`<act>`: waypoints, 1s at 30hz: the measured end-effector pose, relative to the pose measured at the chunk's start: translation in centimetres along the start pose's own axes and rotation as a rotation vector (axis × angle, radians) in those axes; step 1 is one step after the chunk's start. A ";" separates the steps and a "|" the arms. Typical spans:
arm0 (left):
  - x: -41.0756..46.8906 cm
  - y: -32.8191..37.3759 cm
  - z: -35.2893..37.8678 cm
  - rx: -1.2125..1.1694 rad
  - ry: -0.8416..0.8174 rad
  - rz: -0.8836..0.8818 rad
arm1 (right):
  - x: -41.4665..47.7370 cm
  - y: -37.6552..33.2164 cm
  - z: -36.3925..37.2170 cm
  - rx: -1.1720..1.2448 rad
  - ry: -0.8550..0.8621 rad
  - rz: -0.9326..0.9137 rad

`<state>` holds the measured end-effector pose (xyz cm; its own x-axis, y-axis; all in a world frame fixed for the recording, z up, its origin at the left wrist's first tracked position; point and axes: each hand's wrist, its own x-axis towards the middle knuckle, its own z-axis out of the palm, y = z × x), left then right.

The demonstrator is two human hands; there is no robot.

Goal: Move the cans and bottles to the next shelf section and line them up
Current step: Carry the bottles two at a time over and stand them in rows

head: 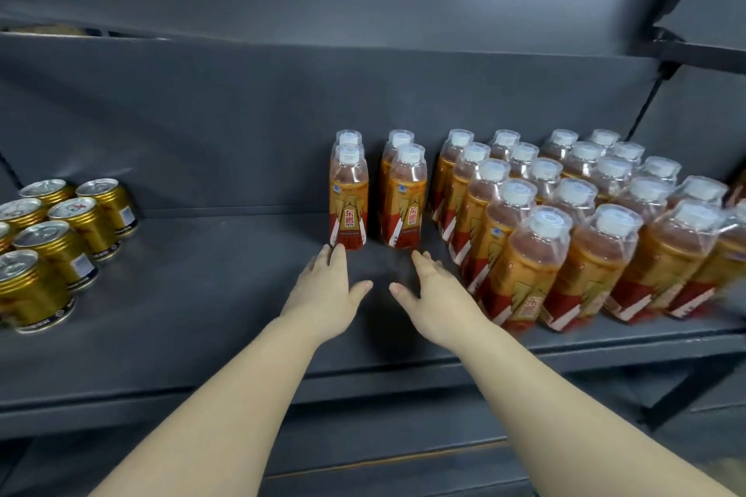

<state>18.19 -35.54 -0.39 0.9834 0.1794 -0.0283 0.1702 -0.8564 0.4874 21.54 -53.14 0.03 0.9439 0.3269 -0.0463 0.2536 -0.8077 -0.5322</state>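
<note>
Two short rows of orange drink bottles stand mid-shelf, one row on the left and another just right of it. Several more rows of the same bottles fill the shelf's right part. Gold cans are grouped at the far left. My left hand lies flat, fingers apart, fingertips at the base of the left front bottle. My right hand is open too, its fingertips just below the other front bottle. Neither hand holds anything.
The dark grey shelf board has bare room between the cans and the two bottle rows. A back panel rises behind. A bracket and upright mark the section's right end. Another shelf runs above and one below.
</note>
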 end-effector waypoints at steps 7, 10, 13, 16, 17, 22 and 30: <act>-7.8 4.6 2.5 0.092 -0.049 0.057 | -8.0 3.7 -1.3 -0.024 -0.061 -0.057; -10.8 6.5 3.9 0.110 -0.057 0.081 | -11.9 5.5 -2.1 0.003 -0.062 -0.060; -13.2 9.1 5.5 0.129 -0.067 0.129 | -15.5 7.9 -3.1 0.002 -0.056 -0.034; -15.3 12.6 7.5 0.142 -0.100 0.198 | -18.8 10.9 -4.6 -0.011 -0.036 0.029; -15.7 13.8 8.2 0.145 -0.118 0.225 | -19.8 12.0 -5.2 -0.014 -0.026 0.054; -17.3 20.1 11.7 0.169 -0.188 0.382 | -24.3 17.8 -8.6 -0.025 0.042 0.224; -17.4 30.8 17.5 0.189 -0.302 0.640 | -30.4 26.0 -14.5 -0.071 0.175 0.479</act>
<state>7.40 -73.56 -0.17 0.8638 -0.5021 -0.0410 -0.4625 -0.8227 0.3307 2.52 -91.22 -0.18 0.9774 -0.1701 -0.1256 -0.2079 -0.8802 -0.4265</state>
